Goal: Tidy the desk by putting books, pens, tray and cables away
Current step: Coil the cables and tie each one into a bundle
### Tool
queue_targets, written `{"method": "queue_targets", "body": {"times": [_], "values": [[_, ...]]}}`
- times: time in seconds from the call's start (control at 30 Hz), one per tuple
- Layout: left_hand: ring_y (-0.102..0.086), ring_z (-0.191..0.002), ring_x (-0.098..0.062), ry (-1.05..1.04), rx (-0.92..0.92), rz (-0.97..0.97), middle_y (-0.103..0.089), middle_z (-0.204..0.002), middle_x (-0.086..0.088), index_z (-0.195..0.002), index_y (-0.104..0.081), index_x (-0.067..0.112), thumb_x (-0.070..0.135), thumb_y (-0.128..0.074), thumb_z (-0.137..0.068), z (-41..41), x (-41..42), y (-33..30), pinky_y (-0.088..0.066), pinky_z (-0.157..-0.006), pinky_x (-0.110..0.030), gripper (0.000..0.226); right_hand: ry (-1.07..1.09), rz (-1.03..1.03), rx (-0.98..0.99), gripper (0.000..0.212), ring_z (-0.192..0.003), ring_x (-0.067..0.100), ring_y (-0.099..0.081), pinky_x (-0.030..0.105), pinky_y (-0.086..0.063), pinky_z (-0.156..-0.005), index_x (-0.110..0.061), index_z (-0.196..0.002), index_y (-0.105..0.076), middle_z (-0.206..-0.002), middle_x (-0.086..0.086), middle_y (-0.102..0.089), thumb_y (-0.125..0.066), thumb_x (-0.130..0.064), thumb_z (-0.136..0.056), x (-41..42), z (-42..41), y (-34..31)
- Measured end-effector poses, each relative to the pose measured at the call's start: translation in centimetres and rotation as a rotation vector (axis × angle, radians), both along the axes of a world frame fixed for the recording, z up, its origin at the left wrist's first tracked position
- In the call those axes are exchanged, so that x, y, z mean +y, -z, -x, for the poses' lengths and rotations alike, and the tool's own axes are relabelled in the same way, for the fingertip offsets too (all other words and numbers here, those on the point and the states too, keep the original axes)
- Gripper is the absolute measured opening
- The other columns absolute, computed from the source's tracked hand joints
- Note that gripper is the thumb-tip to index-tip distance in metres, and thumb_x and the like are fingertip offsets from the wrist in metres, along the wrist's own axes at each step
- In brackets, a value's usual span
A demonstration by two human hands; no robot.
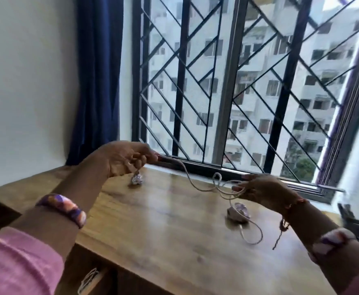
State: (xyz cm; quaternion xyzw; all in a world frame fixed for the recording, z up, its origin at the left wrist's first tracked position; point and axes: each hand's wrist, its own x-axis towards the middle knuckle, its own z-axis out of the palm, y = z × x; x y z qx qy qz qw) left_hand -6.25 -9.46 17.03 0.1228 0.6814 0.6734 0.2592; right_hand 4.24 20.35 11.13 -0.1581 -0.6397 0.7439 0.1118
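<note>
1. Head view, grip: the left hand (121,157) is curled closed on one end of a thin white cable (197,184), and a small plug (136,179) hangs from its fingers just above the desk (174,241). The right hand (263,191) pinches loose loops of the same cable between thumb and fingertips, and another small white end piece (238,211) hangs below it, near or on the wood.
2. Head view, progress: the visible desktop carries no books, pens or tray, so by my reading those are already put away, though the right edge is cut off by a dark blurred object (357,224). The cable is being gathered, not yet coiled or stowed. A white cord (88,279) shows in an opening below the desk front, perhaps where the cable belongs.
3. Head view, writing: no brand, label or text is legible; the picture is motion-blurred.
</note>
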Motion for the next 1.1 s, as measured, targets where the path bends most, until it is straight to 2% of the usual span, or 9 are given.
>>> {"method": "queue_targets", "body": {"times": [0.2,0.3,0.4,0.5,0.67,0.77,0.87,0.97,1.1], "values": [[-0.021,-0.034,-0.001,0.306,0.113,-0.231,-0.033,-0.048,0.008,-0.066,-0.054,0.014,0.06,-0.051,-0.07,-2.4,10.4,-5.3,-0.015,-0.035,-0.011,0.046,-0.085,-0.484,-0.086,0.013,-0.057,0.011,-0.056,0.022,-0.053,-0.059,0.007,-0.097,-0.058,-0.075,0.011,-0.052,-0.058,-0.001,-0.087,6.0,-3.1,-1.5],[-0.032,-0.035,-0.004,0.447,0.055,-0.379,-0.043,-0.051,0.004,-0.075,-0.059,0.008,0.047,-0.039,-0.09,-3.9,16.3,-6.7,-0.024,-0.038,-0.01,0.046,0.071,-0.809,0.039,0.018,-0.067,0.015,-0.053,0.023,-0.044,-0.061,-0.002,-0.089,-0.063,-0.077,0.01,-0.057,-0.057,-0.018,-0.091,8.3,-3.6,-3.2],[-0.034,-0.041,-0.003,0.593,0.098,-0.472,-0.049,-0.056,0.005,-0.083,-0.059,0.008,0.022,-0.044,-0.083,-5.9,20.8,-7.3,-0.028,-0.043,-0.012,0.02,0.138,-0.612,0.448,0.026,-0.08,0.004,-0.063,0.008,-0.047,-0.068,-0.013,-0.099,-0.063,-0.093,0.006,-0.067,-0.052,-0.032,-0.085,8.6,-4.6,-5.5],[-0.036,-0.039,0.0,0.638,0.11,-0.643,-0.047,-0.052,0.01,-0.081,-0.052,0.013,0.021,-0.044,-0.084,-6.9,23.6,-7.4,-0.031,-0.041,-0.011,0.012,0.018,-0.3,0.705,0.023,-0.055,0.019,-0.061,0.024,-0.052,-0.055,-0.005,-0.087,-0.062,-0.061,0.01,-0.061,-0.048,-0.023,-0.087,9.4,-5.2,-5.9],[-0.053,-0.038,-0.003,0.195,0.032,-1.101,-0.056,-0.049,0.003,-0.072,-0.053,0.008,0.01,-0.041,-0.097,-4.7,24.0,-8.9,-0.045,-0.039,-0.014,0.027,0.069,-0.347,0.474,0.027,-0.036,0.007,-0.027,0.013,-0.027,-0.036,-0.008,-0.078,-0.062,-0.046,-0.002,-0.037,-0.046,-0.024,-0.094,12.8,-4.3,-3.2],[-0.054,-0.046,0.002,-0.28,0.355,-0.952,-0.056,-0.052,0.011,-0.082,-0.05,0.006,-0.002,-0.034,-0.097,-2.0,23.6,-9.1,-0.042,-0.045,-0.008,0.023,-0.038,-0.451,0.415,0.019,-0.039,0.004,-0.026,0.014,-0.023,-0.037,-0.01,-0.074,-0.066,-0.052,-0.005,-0.039,-0.062,-0.029,-0.077,13.6,-3.8,-2.6],[-0.054,-0.06,-0.005,-0.666,0.372,-0.879,-0.055,-0.067,0.006,-0.076,-0.05,0.016,0.022,-0.041,-0.096,1.6,23.4,-8.3,-0.048,-0.057,-0.018,0.023,-0.095,-0.599,0.426,0.016,-0.04,0.002,-0.028,0.015,-0.024,-0.037,-0.003,-0.079,-0.068,-0.049,-0.009,-0.041,-0.067,-0.019,-0.079,13.0,-2.9,-3.6],[-0.066,-0.075,-0.023,-0.911,0.987,-0.381,-0.068,-0.08,-0.008,-0.09,-0.061,0.004,0.045,-0.047,-0.088,4.4,22.2,-6.5,-0.055,-0.076,-0.042,0.042,-0.032,-0.831,0.502,0.01,-0.04,0.0,-0.031,0.012,-0.024,-0.04,-0.008,-0.074,-0.07,-0.044,-0.008,-0.043,-0.068,-0.014,-0.081,11.9,-1.8,-5.4],[-0.066,-0.054,-0.03,-0.699,1.756,0.23,-0.068,-0.062,-0.014,-0.085,-0.062,0.003,0.04,-0.041,-0.091,3.0,20.9,-5.1,-0.053,-0.05,-0.032,0.043,0.163,-0.94,0.648,0.014,-0.046,-0.001,-0.042,0.014,-0.035,-0.046,-0.023,-0.068,-0.07,-0.05,-0.009,-0.056,-0.071,-0.013,-0.078,12.1,-1.0,-8.0]]}}
